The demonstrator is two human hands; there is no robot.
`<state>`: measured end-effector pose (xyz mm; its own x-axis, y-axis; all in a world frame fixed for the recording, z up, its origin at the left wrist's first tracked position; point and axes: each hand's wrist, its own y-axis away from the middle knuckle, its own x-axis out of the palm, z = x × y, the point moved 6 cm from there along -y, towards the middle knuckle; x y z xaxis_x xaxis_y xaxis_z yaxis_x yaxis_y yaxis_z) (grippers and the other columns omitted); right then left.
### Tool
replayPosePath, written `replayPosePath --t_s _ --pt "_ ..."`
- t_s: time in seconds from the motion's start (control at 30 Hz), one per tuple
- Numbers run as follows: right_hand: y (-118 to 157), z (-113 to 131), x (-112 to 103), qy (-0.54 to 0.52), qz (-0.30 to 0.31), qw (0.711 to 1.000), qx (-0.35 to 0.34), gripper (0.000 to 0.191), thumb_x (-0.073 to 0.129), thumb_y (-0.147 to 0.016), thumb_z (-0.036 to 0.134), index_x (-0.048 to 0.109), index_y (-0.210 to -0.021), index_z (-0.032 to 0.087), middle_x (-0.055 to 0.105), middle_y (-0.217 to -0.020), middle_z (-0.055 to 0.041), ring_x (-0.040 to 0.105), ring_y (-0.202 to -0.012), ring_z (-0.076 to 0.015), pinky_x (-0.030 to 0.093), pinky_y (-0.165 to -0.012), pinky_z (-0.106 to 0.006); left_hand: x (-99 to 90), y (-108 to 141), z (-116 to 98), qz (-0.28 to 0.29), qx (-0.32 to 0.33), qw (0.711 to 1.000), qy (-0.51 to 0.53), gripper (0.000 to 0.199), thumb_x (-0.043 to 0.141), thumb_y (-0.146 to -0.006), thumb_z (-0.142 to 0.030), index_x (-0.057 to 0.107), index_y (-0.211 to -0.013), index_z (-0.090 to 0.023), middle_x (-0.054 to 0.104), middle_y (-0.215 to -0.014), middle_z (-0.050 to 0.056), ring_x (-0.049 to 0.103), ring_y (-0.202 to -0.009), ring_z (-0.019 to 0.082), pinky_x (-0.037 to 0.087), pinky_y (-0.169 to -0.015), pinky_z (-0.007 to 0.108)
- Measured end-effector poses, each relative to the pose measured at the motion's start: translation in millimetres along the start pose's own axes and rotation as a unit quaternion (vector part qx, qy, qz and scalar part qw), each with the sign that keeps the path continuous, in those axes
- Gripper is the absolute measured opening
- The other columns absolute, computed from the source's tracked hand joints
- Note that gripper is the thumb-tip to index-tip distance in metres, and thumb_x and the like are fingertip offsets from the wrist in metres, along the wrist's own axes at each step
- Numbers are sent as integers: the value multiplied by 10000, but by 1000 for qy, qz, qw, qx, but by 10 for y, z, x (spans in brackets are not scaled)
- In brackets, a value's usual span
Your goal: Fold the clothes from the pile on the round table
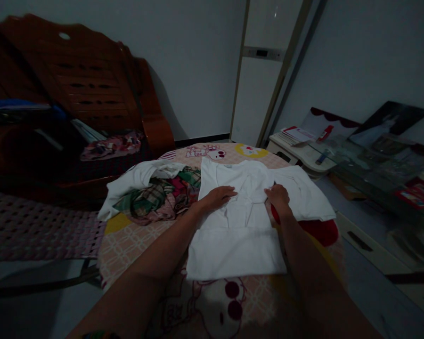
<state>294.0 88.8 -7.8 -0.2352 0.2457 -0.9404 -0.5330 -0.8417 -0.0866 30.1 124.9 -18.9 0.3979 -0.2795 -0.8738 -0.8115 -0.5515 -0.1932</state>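
Observation:
A white shirt [240, 252] lies partly folded in the middle of the round table, its lower part turned up and its neck at the far end. My left hand [219, 197] rests on the shirt's left side, fingers stretched out over the cloth. At the right edge, my right hand [278, 195] is closed, pinching the white fabric between thumb and fingers. Beside it, to the right, another folded white garment [304, 195] lies on top of something red [321, 231]. Left of the shirt sits a heap of crumpled clothes [155, 195], with plaid green, pink and white cloth.
A patterned cloth [127, 245] covers the table. Behind to the left stands a carved wooden bench [92, 89] with clothes on it, and a woven seat [38, 226] is nearer. On the right is a glass-topped cabinet [367, 165] holding papers and a picture.

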Motion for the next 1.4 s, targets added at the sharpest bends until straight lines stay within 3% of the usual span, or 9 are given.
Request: replayPosePath --t_s 0.33,0.43,0.53,0.63,0.73,0.9,1.03,1.23,1.4 --pt "-117 231 -308 -93 -88 991 -45 107 597 -695 199 687 -725 149 730 -830 -129 679 -832 -246 498 -767 -316 -15 -35 148 -57 -53 982 174 373 599 -902 -308 689 -1237 -170 657 -1332 110 613 -1230 262 446 -1089 384" --pt "-219 365 -387 -185 -102 976 -45 16 620 -637 187 620 -631 173 706 -728 -73 662 -749 -219 504 -734 -301 -46 -67 172 -107 -95 931 337 505 722 -820 -404 677 -1248 -139 669 -1291 155 642 -1161 296 478 -1037 432" --pt "-280 586 -344 -294 -98 950 -27 59 631 -597 160 578 -604 185 667 -653 -16 639 -667 -187 519 -660 -284 7 -94 117 -120 -131 837 518 665 820 -742 -383 603 -1326 -148 662 -1272 177 664 -1088 251 521 -960 405" --pt "-237 949 -165 -437 -5 898 -50 86 645 -635 177 614 -715 174 649 -635 18 631 -576 -156 533 -556 -264 101 -102 70 -125 -202 755 611 645 867 -700 -322 610 -1264 -145 702 -1107 127 682 -917 165 550 -857 311" --pt "-133 1213 -15 -522 92 844 -84 162 641 -687 183 646 -848 161 673 -675 16 649 -533 -137 537 -490 -239 157 -120 45 -137 -250 726 626 555 862 -709 -255 624 -1190 -113 679 -895 47 654 -740 107 555 -742 239" --pt "-196 854 69 -504 30 862 33 92 553 -733 121 618 -784 160 608 -553 37 577 -401 -96 457 -379 -171 180 -89 122 -227 -336 687 602 858 821 -719 -98 414 -1473 -144 482 -664 -100 545 -511 55 585 -651 256" --pt "-308 555 115 -476 1 876 77 98 527 -750 110 607 -774 163 575 -518 49 550 -379 -83 452 -378 -161 132 -117 69 -224 -306 698 607 844 740 -733 -3 418 -1497 -161 416 -609 -129 490 -458 31 613 -658 279" --pt "-327 485 212 -433 31 899 67 155 528 -748 98 644 -836 150 585 -536 37 577 -419 -93 467 -405 -164 118 -164 87 -203 -312 754 541 403 567 -750 59 718 -1093 -91 541 -587 -65 552 -453 41 583 -616 222" --pt "-192 619 145 -338 44 939 -38 237 549 -770 139 717 -937 138 705 -705 -35 647 -541 -129 506 -504 -202 208 -137 189 -212 -356 749 516 291 598 -740 34 727 -973 -82 637 -632 -22 604 -477 73 571 -604 229"
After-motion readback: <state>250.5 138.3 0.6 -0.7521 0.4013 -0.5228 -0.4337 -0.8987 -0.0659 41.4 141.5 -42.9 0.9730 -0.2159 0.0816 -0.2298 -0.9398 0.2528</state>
